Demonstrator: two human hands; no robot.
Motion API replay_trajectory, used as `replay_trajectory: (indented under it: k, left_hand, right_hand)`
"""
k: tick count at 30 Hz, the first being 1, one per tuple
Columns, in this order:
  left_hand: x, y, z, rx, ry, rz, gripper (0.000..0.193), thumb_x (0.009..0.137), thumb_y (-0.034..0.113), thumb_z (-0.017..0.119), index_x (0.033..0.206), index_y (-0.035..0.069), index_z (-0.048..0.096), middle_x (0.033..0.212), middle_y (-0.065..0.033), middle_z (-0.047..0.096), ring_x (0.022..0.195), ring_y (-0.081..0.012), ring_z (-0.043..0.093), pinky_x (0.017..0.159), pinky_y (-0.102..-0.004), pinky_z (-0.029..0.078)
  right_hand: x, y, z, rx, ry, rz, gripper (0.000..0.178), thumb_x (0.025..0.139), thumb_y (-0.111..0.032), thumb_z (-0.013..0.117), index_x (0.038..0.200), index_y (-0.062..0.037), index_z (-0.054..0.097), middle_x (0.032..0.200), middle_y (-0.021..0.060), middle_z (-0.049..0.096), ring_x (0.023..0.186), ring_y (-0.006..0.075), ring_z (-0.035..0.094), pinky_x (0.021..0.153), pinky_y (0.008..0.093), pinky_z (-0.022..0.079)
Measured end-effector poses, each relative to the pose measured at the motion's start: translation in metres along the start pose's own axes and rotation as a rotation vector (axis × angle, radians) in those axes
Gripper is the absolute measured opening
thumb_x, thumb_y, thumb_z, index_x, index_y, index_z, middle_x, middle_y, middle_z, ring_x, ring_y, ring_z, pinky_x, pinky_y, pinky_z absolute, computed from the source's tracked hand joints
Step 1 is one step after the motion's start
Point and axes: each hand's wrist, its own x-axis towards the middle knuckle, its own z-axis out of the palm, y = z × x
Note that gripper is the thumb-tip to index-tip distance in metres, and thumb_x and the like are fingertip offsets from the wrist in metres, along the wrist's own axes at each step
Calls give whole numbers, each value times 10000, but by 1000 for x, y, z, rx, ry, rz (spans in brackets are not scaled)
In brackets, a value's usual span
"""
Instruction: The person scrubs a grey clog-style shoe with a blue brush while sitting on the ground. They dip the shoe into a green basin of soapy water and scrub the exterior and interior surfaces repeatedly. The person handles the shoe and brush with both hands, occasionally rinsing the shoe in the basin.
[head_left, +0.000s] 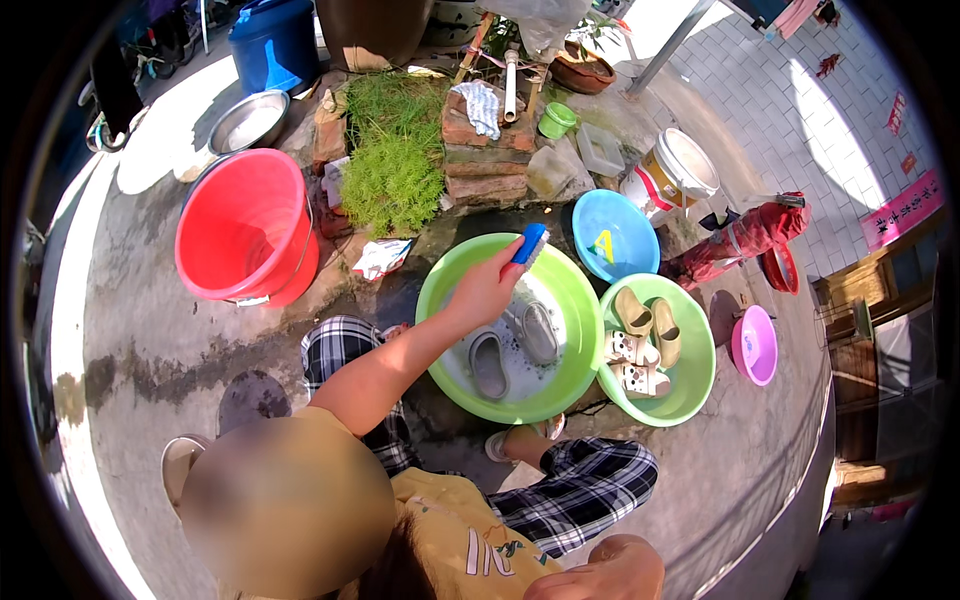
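My left hand [484,291] grips a blue scrubbing brush [530,244] with pale bristles, held over the far rim of a large light-green basin [582,350]. Sudsy water lies in that basin, along with a grey clog [489,365] and a second grey clog [540,333] to its right. Both clogs are apart from the brush. Of my right arm [615,572], only a bent part shows at the lower edge; the hand is out of the picture. My left forearm stretches over my checked trousers [580,495].
A smaller green basin [692,365] holds olive clogs [667,333] and white ones with animal faces [640,379]. Around stand a blue basin [625,262], a purple basin [755,345], a white bucket [672,175] and a red bucket [240,230]. Bricks [485,165] border a planted patch [395,170] beyond.
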Motion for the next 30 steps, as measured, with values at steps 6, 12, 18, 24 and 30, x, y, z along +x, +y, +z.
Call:
replay_trajectory:
  k: [6,12,18,24,30]
  left_hand:
    - [2,6,-1,-14,-14,2,460,889,202,523,1331,133,418,797,-118,561,701,-206,521,672,-303,431]
    - [3,8,1,-44,-3,23,471,895,188,521,1345,121,400,753,-71,536,650,-136,474,647,-268,416]
    - [3,11,-1,-42,-24,-36,448,878,214,520,1309,126,440,878,-209,610,765,-340,597,690,-374,454]
    - [2,8,1,-36,3,20,447,877,215,522,1308,129,442,885,-209,608,773,-342,595,692,-376,454]
    - [1,8,1,-31,-18,-5,450,878,215,519,1312,132,436,882,-210,606,769,-343,592,690,-375,453]
  right_hand:
    - [6,-2,-9,-89,40,-44,224,887,-251,505,966,-59,588,960,156,519,805,294,472,660,374,427]
    - [-2,-3,-2,3,-15,140,214,837,-198,567,930,-7,581,951,138,525,795,277,489,666,353,434]
    - [-3,-4,-8,-79,14,36,256,877,-245,522,897,3,583,954,158,523,801,289,495,647,369,434]
    - [3,-4,-9,112,21,-2,296,908,-286,478,872,-8,572,911,177,510,765,305,491,634,401,419]
    - [-4,3,3,224,-49,-77,576,687,-689,575,865,-142,608,874,63,452,739,253,459,602,355,340]
